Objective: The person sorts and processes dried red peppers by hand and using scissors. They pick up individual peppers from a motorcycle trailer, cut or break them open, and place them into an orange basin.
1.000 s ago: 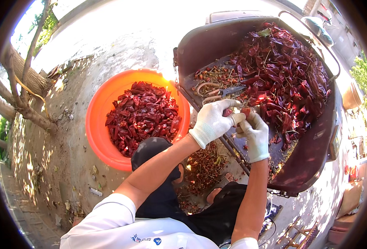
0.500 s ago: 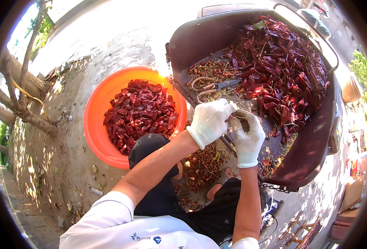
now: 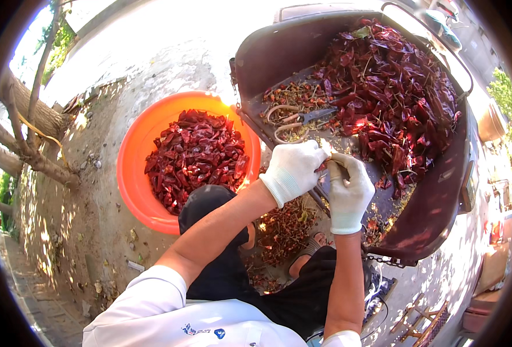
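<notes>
One big brown tub (image 3: 435, 214) holds a heap of dark red peppers (image 3: 395, 98); left of it, on the ground (image 3: 102, 196), sits an orange basin (image 3: 130, 173) containing red pepper pieces (image 3: 195, 156). Loose stems (image 3: 285, 225) lie between the two. White-gloved, the left hand (image 3: 293, 168) and right hand (image 3: 350, 188) meet over the tub's near edge, scissors (image 3: 305, 118) resting just beyond. Fingertips come together around a small red piece (image 3: 321, 167), mostly hidden; I cannot tell which grip is clamped on it.

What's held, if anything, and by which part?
The white-gloved left hand seems to hold a small dark-red dried chili piece; the gripped part is hidden. Matching right hand: cannot tell.
</notes>
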`<state>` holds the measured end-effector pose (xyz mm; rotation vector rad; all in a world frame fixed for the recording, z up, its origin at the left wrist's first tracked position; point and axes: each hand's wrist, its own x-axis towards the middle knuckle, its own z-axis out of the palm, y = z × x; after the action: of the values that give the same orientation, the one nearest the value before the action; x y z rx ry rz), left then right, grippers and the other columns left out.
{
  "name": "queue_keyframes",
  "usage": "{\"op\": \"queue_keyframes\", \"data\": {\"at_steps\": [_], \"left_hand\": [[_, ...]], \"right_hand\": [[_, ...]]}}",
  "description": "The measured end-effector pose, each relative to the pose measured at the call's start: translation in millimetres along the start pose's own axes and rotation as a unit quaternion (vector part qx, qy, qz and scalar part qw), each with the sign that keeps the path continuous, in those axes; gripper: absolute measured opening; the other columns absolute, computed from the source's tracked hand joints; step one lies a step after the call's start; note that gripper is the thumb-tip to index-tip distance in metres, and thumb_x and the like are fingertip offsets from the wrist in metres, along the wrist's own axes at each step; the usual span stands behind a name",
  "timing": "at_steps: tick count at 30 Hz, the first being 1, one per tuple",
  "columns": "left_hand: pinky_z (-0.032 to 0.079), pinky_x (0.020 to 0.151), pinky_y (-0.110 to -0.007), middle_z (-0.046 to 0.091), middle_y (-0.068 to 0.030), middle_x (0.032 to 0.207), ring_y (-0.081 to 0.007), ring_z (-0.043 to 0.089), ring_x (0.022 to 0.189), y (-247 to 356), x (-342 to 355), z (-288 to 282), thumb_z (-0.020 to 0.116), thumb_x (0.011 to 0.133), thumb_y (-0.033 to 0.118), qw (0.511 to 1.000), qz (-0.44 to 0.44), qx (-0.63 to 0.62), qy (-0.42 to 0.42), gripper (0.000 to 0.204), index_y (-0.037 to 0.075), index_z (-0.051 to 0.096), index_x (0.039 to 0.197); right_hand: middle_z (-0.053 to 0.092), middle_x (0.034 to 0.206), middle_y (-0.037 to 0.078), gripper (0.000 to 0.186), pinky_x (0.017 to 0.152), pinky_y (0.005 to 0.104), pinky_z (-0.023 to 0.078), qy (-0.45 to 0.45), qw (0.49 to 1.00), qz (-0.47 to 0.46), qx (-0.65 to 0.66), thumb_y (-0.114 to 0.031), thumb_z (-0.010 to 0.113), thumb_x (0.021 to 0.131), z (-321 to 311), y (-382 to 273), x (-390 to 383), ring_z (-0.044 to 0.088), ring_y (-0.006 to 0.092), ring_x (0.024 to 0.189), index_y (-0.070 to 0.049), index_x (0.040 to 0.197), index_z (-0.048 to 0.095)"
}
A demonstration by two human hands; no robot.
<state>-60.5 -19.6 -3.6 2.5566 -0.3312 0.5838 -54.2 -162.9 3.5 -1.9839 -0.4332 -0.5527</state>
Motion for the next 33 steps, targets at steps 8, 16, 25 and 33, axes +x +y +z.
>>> {"op": "queue_keyframes", "data": {"at_steps": [8, 16, 25, 33], "left_hand": [[0.052, 0.060, -0.038, 0.061, -0.0051, 0.079, -0.0255, 0.065, 0.072, 2.0, -0.1, 3.4, 0.069, 0.072, 0.015, 0.999, 0.008, 0.036, 0.008, 0.015, 0.012, 0.068, 0.086], [0.052, 0.067, -0.034, 0.067, -0.0085, 0.085, -0.0274, 0.067, 0.076, -2.7, 3.0, 0.8, 0.073, 0.074, 0.010, 0.989, -0.003, -0.138, 0.055, 0.021, 0.006, 0.072, 0.094], [0.051, 0.068, -0.030, 0.068, -0.0120, 0.085, -0.0229, 0.066, 0.074, 1.5, 5.7, 5.4, 0.076, 0.077, 0.007, 0.966, -0.050, -0.243, 0.073, 0.022, 0.002, 0.071, 0.098], [0.050, 0.070, -0.028, 0.069, -0.0113, 0.086, -0.0134, 0.064, 0.075, 0.9, 3.7, -11.1, 0.075, 0.081, 0.011, 0.960, -0.060, -0.273, -0.018, 0.024, 0.001, 0.070, 0.103]], "right_hand": [[0.067, 0.082, 0.011, 0.009, 0.061, 0.0331, 0.053, 0.035, 0.989, -0.056, -0.129, -0.006, 0.071, 0.084, 10.4, 0.8, -3.0, 0.067, 0.0254, 0.066, -0.005, 0.092, 0.066], [0.067, 0.083, 0.008, 0.014, 0.062, 0.0270, 0.056, 0.003, 0.907, 0.301, 0.294, -0.012, 0.062, 0.095, -0.2, 5.8, 7.4, 0.066, 0.0140, 0.070, 0.002, 0.097, 0.061], [0.066, 0.101, 0.011, 0.026, 0.081, 0.0309, 0.057, -0.079, 0.836, 0.320, 0.439, -0.012, 0.053, 0.100, -11.4, 12.7, 12.8, 0.067, 0.0164, 0.088, 0.003, 0.121, 0.057], [0.068, 0.098, 0.004, 0.019, 0.076, 0.0246, 0.051, -0.090, 0.934, 0.191, 0.289, -0.007, 0.061, 0.095, -7.8, 11.0, 5.6, 0.062, 0.0090, 0.086, 0.000, 0.111, 0.067]]}}
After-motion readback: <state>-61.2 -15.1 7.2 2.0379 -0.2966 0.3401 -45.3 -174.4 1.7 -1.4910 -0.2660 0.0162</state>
